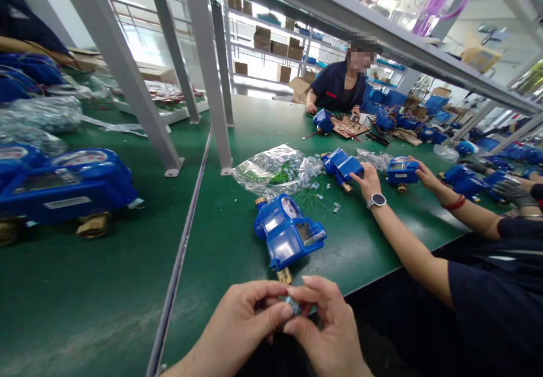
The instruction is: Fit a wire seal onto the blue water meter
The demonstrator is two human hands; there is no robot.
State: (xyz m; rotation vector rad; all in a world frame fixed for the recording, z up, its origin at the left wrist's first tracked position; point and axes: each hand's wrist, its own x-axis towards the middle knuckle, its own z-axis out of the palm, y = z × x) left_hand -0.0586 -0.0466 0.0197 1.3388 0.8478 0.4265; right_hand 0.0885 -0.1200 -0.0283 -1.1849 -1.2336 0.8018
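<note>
Hands [288,323] pinch small part [293,304] beside blue meter [288,232], bag [275,168] beyond.

At the near edge of the desk [106,309], the left hand [241,323] and right hand [328,331] meet, fingertips together on a small part [292,304] — just in front of a water meter [288,232] lying on the desk. Behind the meter sits a plastic bag of parts [275,168], with loose wire seals [322,196] scattered to its right. Further right, a co-worker's hands [370,180] rest on two more meters [343,166] side by side. Another meter [63,187] lies far left — beyond a post [127,77] — and a seated person [339,85] works at the far end.
</note>
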